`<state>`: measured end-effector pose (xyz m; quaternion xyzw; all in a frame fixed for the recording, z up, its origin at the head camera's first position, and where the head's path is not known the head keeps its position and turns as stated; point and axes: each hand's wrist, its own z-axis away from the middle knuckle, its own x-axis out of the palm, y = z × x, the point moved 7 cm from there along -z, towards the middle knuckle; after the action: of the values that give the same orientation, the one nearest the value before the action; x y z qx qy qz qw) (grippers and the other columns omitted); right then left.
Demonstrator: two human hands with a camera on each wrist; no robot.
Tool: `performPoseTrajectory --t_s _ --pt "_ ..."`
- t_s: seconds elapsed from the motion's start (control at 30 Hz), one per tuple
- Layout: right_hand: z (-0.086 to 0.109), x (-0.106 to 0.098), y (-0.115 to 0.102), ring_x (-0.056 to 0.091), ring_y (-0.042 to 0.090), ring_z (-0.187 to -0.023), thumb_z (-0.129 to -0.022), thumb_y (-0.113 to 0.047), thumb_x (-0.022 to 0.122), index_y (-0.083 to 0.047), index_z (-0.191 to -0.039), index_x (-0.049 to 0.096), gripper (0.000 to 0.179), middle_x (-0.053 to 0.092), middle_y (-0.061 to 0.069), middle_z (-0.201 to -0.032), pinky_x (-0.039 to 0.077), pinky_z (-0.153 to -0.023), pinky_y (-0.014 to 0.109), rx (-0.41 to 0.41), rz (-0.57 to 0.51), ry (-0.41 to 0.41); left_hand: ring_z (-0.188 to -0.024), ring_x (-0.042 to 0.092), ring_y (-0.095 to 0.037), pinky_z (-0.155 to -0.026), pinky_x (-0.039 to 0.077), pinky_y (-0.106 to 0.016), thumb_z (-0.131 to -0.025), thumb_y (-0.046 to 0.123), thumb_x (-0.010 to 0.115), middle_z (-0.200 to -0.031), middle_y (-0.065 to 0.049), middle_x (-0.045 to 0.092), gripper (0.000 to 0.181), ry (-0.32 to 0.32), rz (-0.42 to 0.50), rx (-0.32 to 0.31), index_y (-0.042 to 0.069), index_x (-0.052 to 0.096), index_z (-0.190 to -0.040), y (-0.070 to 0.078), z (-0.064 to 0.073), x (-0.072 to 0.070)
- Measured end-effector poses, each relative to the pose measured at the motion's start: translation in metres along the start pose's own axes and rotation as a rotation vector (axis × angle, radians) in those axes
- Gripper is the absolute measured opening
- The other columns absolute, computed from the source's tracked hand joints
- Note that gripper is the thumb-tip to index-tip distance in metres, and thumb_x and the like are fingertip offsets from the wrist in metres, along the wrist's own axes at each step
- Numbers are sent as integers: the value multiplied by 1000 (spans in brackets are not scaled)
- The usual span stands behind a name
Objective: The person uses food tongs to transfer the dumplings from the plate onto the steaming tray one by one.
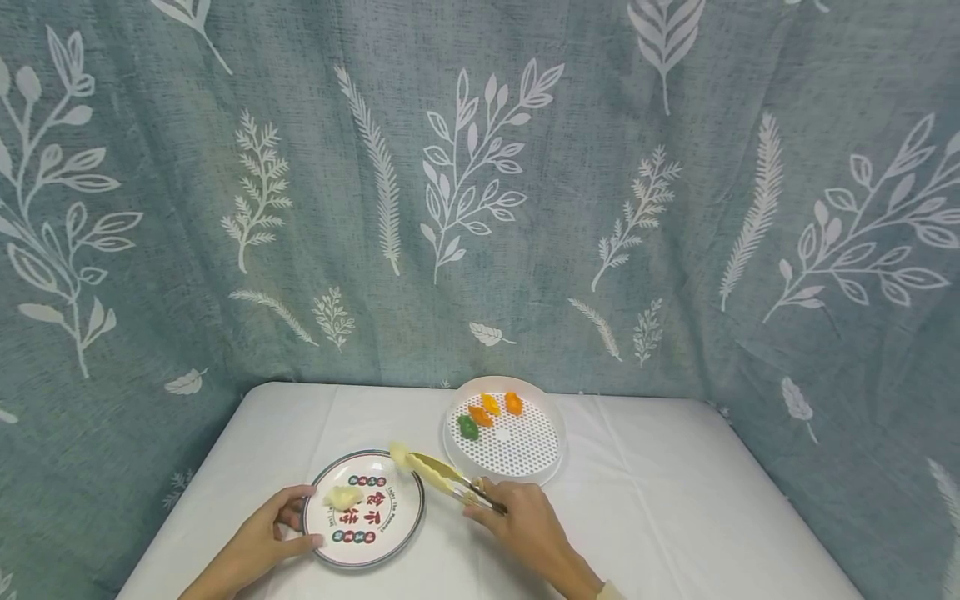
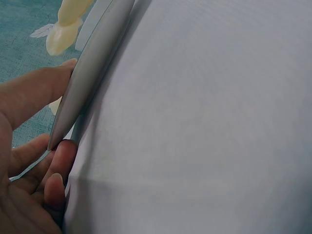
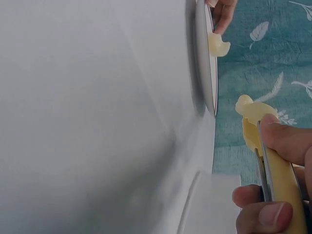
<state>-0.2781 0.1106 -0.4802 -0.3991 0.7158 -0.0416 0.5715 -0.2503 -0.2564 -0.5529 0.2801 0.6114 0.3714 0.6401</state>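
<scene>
Facing a white perforated tray (image 1: 517,450) of small coloured pieces (image 1: 481,416) just beyond the fingers of the right hand (image 1: 528,525). Reaching inward, curling those fingers round tongs (image 1: 444,470); raising a pale chunk (image 1: 400,455) ahead of them. Pinching a plate (image 1: 405,504) between thumb and fingers of the left hand (image 1: 262,535), near another chunk (image 1: 343,498).

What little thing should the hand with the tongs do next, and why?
Probably the right hand should lower the tongs so the pale piece at their tips comes down on the plate. That piece is raised near the plate's rim, a similar piece lies on the plate, and the left hand holds its edge.
</scene>
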Motion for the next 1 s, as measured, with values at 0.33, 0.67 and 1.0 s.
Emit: performPoseTrajectory --t_s 0.33,0.67,1.0 --pt "2 -24 14 31 -2 -51 -88 -45 79 -4 -115 78 49 35 -17 -56 34 -45 19 24 68 58 -90 53 -17 -75 45 -26 -68 34 95 -104 -1 61 91 1 -3 8 5 53 -144 -1 0 0" --pt "6 -42 37 31 0 -50 -86 -38 83 -1 -116 76 48 34 -13 -55 32 -45 20 123 117 89 -90 53 -16 -76 45 -26 -68 35 96 -103 -1 60 92 -6 -13 7 5 53 -144 -1 0 0" --pt "11 -62 61 35 3 -53 -89 -49 77 -3 -124 73 58 48 -14 -59 34 -49 23 214 163 96 -91 53 -16 -76 46 -25 -69 34 95 -105 0 61 91 -10 -7 9 6 53 -144 0 0 0"
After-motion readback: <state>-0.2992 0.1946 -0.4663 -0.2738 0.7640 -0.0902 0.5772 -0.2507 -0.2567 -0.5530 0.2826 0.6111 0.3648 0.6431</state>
